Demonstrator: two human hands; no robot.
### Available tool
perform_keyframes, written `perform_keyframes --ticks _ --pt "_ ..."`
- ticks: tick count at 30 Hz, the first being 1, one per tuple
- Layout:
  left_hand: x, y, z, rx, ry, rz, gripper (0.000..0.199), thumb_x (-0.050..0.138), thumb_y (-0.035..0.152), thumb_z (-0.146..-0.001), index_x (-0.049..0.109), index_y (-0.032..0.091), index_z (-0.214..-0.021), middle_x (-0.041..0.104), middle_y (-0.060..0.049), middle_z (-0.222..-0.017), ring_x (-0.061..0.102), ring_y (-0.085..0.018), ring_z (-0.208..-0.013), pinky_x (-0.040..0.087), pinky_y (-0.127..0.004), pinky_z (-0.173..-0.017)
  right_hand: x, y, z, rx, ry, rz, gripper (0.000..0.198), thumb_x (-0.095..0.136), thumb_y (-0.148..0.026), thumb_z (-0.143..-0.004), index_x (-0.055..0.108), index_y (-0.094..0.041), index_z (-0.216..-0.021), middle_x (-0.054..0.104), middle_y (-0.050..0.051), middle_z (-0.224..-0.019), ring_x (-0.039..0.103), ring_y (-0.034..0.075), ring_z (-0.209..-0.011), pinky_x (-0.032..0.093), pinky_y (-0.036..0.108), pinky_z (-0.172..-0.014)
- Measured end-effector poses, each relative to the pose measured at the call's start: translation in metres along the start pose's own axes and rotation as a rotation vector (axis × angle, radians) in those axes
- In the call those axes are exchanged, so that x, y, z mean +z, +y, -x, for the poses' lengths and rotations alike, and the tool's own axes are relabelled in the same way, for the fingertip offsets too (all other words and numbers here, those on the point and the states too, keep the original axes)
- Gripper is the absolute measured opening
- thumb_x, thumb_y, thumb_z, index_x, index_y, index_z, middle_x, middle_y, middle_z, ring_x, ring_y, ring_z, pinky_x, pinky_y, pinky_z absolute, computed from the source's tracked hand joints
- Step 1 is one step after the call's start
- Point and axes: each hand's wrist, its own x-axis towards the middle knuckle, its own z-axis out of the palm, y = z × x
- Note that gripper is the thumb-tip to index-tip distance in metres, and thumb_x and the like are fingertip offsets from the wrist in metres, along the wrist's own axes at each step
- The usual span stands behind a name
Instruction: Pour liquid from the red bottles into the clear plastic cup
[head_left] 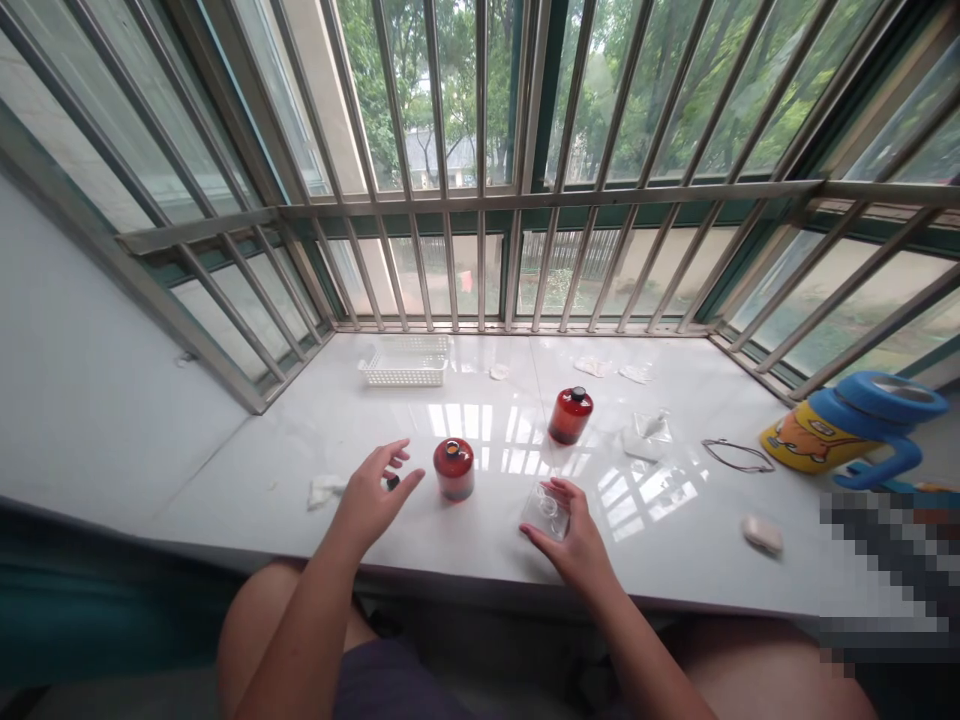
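My left hand (375,495) hovers just left of an uncapped red-brown bottle (454,472), its fingers apart and holding nothing visible. Between its thumb and fingers a small black cap (393,483) shows, apparently on the counter. My right hand (571,530) has its thumb and fingers around a clear square container (545,508) with a round opening, low over the counter near the front edge. Behind it stands a second red-brown bottle (571,416) with a black cap on. A crumpled white piece (324,491) lies left of my left hand.
A white perforated basket (405,362) sits at the back left of the white counter (480,545). To the right are a clear package (647,436), a thin looped band (739,455), a pale oblong item (762,534) and a blue-yellow jug (847,425). Barred windows close off the back.
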Motion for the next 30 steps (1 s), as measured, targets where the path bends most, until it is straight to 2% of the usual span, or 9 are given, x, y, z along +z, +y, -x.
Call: perform_keyframes --ticks 2,4,7,10,15,21,25,30 --pt "0.018 0.019 -0.008 0.036 -0.044 0.096 0.065 0.074 0.058 -0.091 0.058 0.026 -0.145 0.064 -0.011 -0.145 0.068 -0.029 -0.122 0.059 -0.041 -0.101 0.000 -0.001 0.000 -0.009 -0.021 0.000 0.084 0.087 -0.054 -0.082 0.040 -0.030 -0.147 0.062 0.012 -0.145 0.063 0.034 -0.134 0.050 0.055 -0.116" --pt "0.036 0.035 -0.015 0.056 -0.101 0.153 0.072 0.081 0.055 -0.086 0.056 0.026 -0.147 0.059 -0.013 -0.153 0.064 -0.032 -0.133 0.055 -0.046 -0.109 0.000 -0.003 0.000 -0.016 -0.032 -0.002 0.085 0.087 -0.053 -0.081 0.040 -0.030 -0.147 0.062 0.012 -0.145 0.063 0.033 -0.135 0.050 0.055 -0.116" --pt "0.058 0.052 -0.021 0.094 -0.150 0.192 0.065 0.086 0.047 -0.082 0.062 0.026 -0.139 0.064 -0.012 -0.146 0.063 -0.032 -0.134 0.052 -0.048 -0.115 0.001 -0.004 -0.001 -0.026 -0.002 0.004 0.084 0.087 -0.053 -0.081 0.042 -0.029 -0.147 0.063 0.011 -0.143 0.063 0.034 -0.134 0.050 0.055 -0.116" --pt "0.073 0.060 -0.017 0.115 -0.141 0.222 0.051 0.082 0.038 -0.085 0.065 0.026 -0.131 0.067 -0.009 -0.137 0.067 -0.028 -0.126 0.054 -0.044 -0.111 0.001 -0.005 -0.002 -0.019 0.090 0.032 0.078 0.086 -0.055 -0.082 0.046 -0.028 -0.143 0.063 0.012 -0.142 0.063 0.035 -0.134 0.052 0.056 -0.115" --pt "0.078 0.065 -0.001 0.158 -0.144 0.261 0.048 0.081 0.030 -0.084 0.066 0.027 -0.129 0.069 -0.006 -0.133 0.068 -0.025 -0.122 0.054 -0.040 -0.109 -0.001 -0.007 -0.003 -0.030 0.029 0.039 0.075 0.087 -0.055 -0.081 0.049 -0.030 -0.141 0.063 0.010 -0.141 0.063 0.035 -0.133 0.052 0.056 -0.115" --pt "0.079 0.064 0.011 0.153 -0.139 0.304 0.048 0.081 0.028 -0.082 0.066 0.026 -0.128 0.068 -0.007 -0.133 0.066 -0.025 -0.124 0.053 -0.041 -0.111 -0.001 -0.009 -0.003 -0.058 0.004 0.067 0.071 0.086 -0.055 -0.082 0.051 -0.029 -0.139 0.062 0.009 -0.139 0.062 0.034 -0.131 0.052 0.055 -0.114" --pt "0.083 0.062 0.016 0.104 -0.128 0.341 0.051 0.082 0.028 -0.081 0.065 0.026 -0.129 0.069 -0.007 -0.133 0.068 -0.024 -0.122 0.053 -0.040 -0.110 0.000 -0.008 -0.002 -0.065 0.068 0.091 0.071 0.085 -0.057 -0.083 0.052 -0.029 -0.139 0.062 0.010 -0.138 0.061 0.036 -0.132 0.051 0.057 -0.115" --pt "0.083 0.064 0.021 0.093 -0.102 0.349 0.051 0.083 0.028 -0.079 0.067 0.025 -0.128 0.071 -0.007 -0.131 0.070 -0.025 -0.119 0.055 -0.040 -0.108 -0.002 -0.008 -0.004 -0.210 0.095 0.132 0.085 0.091 -0.055 -0.079 0.046 -0.028 -0.146 0.054 0.014 -0.149 0.053 0.038 -0.142 0.045 0.060 -0.121"
